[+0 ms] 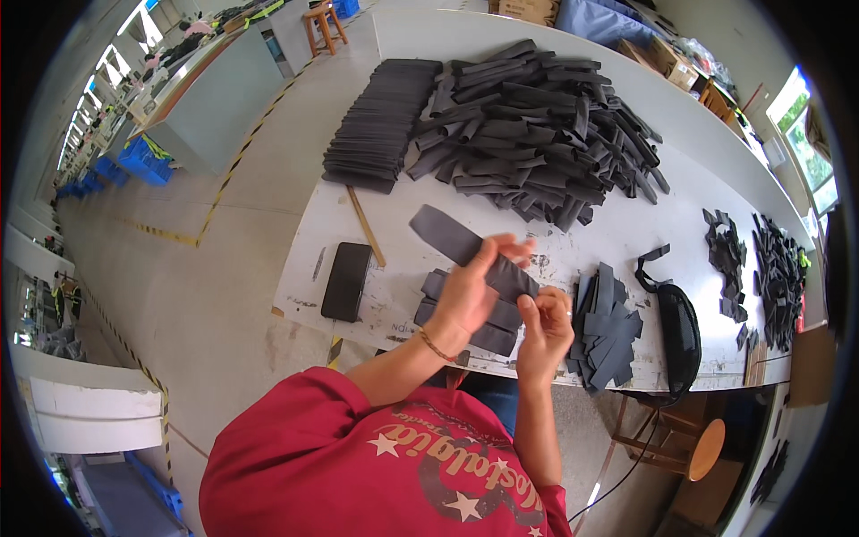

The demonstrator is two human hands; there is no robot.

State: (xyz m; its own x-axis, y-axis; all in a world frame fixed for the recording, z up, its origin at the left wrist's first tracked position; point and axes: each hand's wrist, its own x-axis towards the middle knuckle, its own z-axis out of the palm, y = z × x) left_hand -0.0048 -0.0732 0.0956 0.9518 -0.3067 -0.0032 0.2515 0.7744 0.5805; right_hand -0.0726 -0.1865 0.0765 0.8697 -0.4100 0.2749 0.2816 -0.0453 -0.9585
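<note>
Left hand (470, 291) at centre frame, fingers closed around a long dark grey fabric strip (465, 249), thumb and fingertips pinching it near the middle. Strip slanted from upper left down to lower right, upper end free in the air, lower end meeting the right hand (544, 324). Right hand just lower right of the left, fingers curled tight on the strip's lower end. Thin bracelet (437, 346) on the left wrist.

Directly beneath the hands, a small stack of the same grey strips (495, 333) flat on the white worktable (617, 233). Just right of the hands, a fanned pile of shorter dark pieces (608, 327). Further right, a black pouch with a strap (678, 327). Left of the hands, a black phone (346, 280) face down, with a wooden ruler (365, 225) beside it. Upper centre, a big loose heap of dark strips (537, 134), with a neat stacked row (380, 123) at its left. Far right, scattered black offcuts (774, 273). Lower right, a round wooden stool (700, 447) under the table.
</note>
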